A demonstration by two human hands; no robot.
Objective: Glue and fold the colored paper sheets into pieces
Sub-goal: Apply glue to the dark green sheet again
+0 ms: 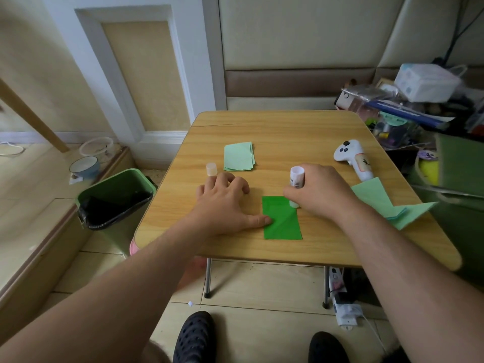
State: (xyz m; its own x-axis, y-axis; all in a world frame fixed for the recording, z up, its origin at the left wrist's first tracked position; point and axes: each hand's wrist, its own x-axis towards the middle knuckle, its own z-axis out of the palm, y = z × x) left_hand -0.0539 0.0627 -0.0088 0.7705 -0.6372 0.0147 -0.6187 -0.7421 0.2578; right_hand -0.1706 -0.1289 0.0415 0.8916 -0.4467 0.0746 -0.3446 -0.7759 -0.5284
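I think the green paper (282,218) is thin, light and slides easily, so my left hand (222,203), fingers spread, pins its near-left edge with the thumb, while my right hand (318,191) grips the glue stick (296,180) pressed on its top corner.

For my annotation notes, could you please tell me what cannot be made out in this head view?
- Tip of the white glue stick: hidden by the right hand; contact with the dark green paper rectangle unclear.
- Glue on that paper: not discernible.
- Sheet count in the pale green paper stack: too small.
- Glue stick's label: blurred.
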